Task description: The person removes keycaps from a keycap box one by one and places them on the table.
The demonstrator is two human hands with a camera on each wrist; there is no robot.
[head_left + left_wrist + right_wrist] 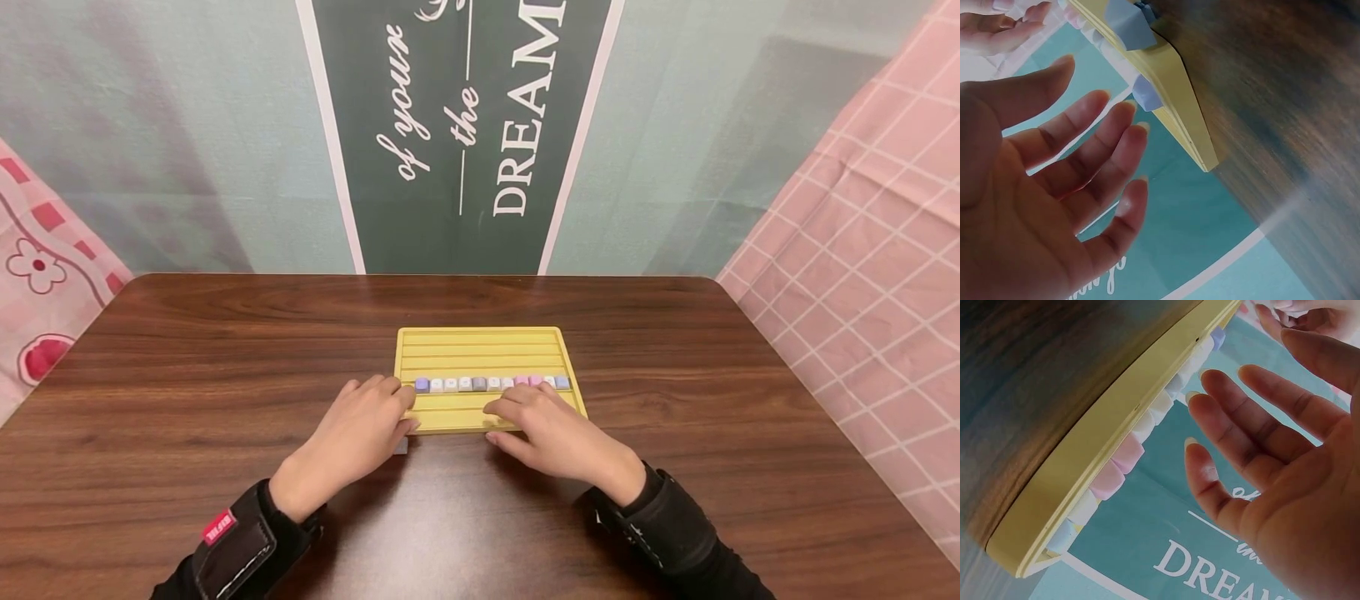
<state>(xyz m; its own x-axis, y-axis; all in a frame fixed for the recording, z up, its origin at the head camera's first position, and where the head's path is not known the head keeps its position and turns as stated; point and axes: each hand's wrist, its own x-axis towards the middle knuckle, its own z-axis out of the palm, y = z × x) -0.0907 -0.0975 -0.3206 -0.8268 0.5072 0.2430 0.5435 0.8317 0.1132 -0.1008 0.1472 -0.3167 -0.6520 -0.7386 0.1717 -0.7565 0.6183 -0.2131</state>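
A yellow ridged tray (480, 421) lies on the table, with a row of keycaps (465, 384) in white, grey, pink, purple and blue across one of its grooves. My left hand (365, 429) is at the tray's left side, fingertips near the purple keycap (422, 385) that ends the row. In the left wrist view its fingers are spread, with nothing between them. A grey keycap (1130, 26) sits outside the tray at its front edge, partly behind the left thumb in the head view. Over the tray's front right part, my right hand (551, 431) has loosely bent fingers below the pink keycaps (1109, 479), holding nothing.
The brown wooden table (225, 358) extends around the tray on all sides. Behind it hangs a green cloth (457, 233) with white lettering. Pink checked cloth (885, 275) hangs at the right, and a patterned pink cloth (45, 283) at the left.
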